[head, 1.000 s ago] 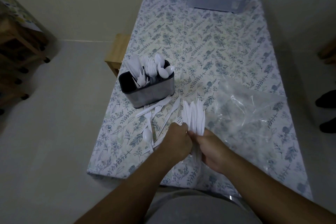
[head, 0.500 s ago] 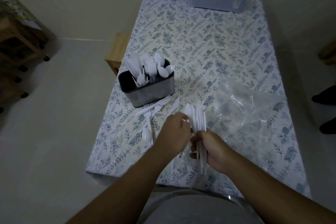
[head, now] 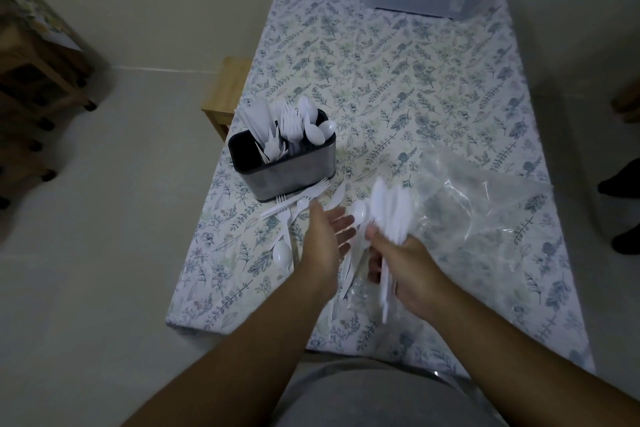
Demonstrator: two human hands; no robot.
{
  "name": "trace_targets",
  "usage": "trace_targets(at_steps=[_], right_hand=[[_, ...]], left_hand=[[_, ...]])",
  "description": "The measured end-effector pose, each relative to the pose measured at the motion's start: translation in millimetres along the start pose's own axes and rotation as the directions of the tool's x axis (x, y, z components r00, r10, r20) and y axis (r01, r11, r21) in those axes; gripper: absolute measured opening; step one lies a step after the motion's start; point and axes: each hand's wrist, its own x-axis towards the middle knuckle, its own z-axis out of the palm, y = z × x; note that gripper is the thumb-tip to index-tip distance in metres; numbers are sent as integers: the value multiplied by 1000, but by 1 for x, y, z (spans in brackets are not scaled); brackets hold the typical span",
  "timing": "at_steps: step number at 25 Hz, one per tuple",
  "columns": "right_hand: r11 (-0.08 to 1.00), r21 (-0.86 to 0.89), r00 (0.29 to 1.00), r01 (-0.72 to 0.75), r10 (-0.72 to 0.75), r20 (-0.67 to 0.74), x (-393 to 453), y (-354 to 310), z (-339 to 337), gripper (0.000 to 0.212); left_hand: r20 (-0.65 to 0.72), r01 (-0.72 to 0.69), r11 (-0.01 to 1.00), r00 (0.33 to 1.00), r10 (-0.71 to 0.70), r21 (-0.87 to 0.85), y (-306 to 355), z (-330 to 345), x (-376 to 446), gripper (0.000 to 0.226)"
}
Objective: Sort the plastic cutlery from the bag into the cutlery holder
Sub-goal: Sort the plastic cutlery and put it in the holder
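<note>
Beyond the grip, cutlery holder (head: pixel 282 163) part-filled; bag (head: pixel 485 204) lying emptied to its right. Right hand (head: pixel 403 263) clamped on bundle of knives (head: pixel 393 215), lower than a second ago. Left hand (head: pixel 325 239) now released, fingers spread wide. Probably freed to collect loose forks and spoons (head: pixel 294 215) leftward.

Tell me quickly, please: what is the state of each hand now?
Left hand: open, palm up, holding nothing.
Right hand: closed around a bundle of white plastic knives.
</note>
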Motion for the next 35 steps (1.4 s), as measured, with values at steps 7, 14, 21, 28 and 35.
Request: trace_targets(at_steps=[7, 14, 21, 28, 35], right_hand=[[931, 343, 991, 125, -99, -91, -5, -22, 28, 26], [983, -177, 956, 53, -101, -275, 7, 4, -9, 12], [791, -603, 972, 105, -208, -105, 18, 40, -26, 21], [888, -457, 996, 60, -83, -30, 23, 28, -28, 13], [996, -78, 998, 51, -53, -30, 21, 10, -5, 20]], left_hand=[[77, 340, 764, 930, -359, -548, -21, 18, -17, 79], [-164, -176, 741, 917, 362, 648, -5, -39, 18, 16], [74, -126, 98, 905, 419, 987, -9, -51, 69, 22], [81, -215, 205, 853, 516, 955, 4, -42, 60, 18], [311, -525, 435, 825, 472, 732, -18, -24, -13, 14]])
